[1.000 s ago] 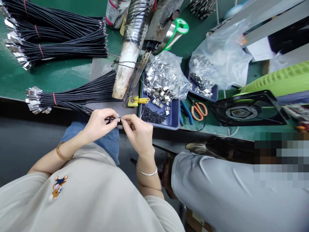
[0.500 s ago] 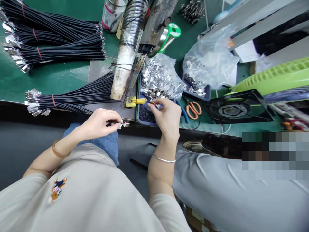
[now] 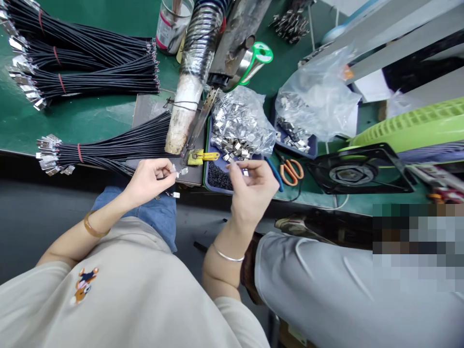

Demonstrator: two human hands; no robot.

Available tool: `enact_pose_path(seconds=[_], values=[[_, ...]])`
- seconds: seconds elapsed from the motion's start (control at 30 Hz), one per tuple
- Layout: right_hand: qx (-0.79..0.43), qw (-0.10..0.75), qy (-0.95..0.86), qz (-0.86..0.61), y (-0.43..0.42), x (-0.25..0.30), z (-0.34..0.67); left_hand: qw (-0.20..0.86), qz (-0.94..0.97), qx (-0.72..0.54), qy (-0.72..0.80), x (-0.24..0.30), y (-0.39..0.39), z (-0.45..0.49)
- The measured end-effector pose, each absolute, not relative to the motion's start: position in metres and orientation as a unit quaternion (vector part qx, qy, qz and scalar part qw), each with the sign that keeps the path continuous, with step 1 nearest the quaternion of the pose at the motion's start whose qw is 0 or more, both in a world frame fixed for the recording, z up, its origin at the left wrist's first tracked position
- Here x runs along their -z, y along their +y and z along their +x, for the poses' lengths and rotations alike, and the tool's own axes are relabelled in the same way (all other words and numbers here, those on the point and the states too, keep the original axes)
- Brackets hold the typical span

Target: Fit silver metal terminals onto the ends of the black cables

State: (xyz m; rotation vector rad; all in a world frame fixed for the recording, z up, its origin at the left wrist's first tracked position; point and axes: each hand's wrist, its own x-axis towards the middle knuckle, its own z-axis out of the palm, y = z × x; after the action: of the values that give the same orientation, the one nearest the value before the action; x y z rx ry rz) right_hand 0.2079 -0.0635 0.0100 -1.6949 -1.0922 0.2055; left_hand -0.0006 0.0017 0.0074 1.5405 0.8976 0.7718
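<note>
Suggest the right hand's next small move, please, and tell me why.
Perhaps bring the right hand across to the left hand, which has a silvery connector at its fingertips. The right hand's thumb and index finger are close together in front of the blue tray, though whether they hold anything is unclear.

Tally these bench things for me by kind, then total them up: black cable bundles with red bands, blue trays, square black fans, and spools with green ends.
Red-banded cable bundles: 4
Blue trays: 2
Square black fans: 1
Green-ended spools: 1
Total: 8
</note>
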Motion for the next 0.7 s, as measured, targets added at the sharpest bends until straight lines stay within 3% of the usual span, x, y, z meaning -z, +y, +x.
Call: enact_pose_path(seconds=[0.2,0.7], values=[[-0.255,0.519,-0.46,-0.674,-0.078,-0.006,0.156,0.553,0.653,-0.329,0.4,-0.005,-0.001,0.003],[-0.229,0.463,-0.537,-0.667,-0.069,-0.004,0.144,0.524,0.683,-0.323,0.392,-0.003,-0.002,0.003]])
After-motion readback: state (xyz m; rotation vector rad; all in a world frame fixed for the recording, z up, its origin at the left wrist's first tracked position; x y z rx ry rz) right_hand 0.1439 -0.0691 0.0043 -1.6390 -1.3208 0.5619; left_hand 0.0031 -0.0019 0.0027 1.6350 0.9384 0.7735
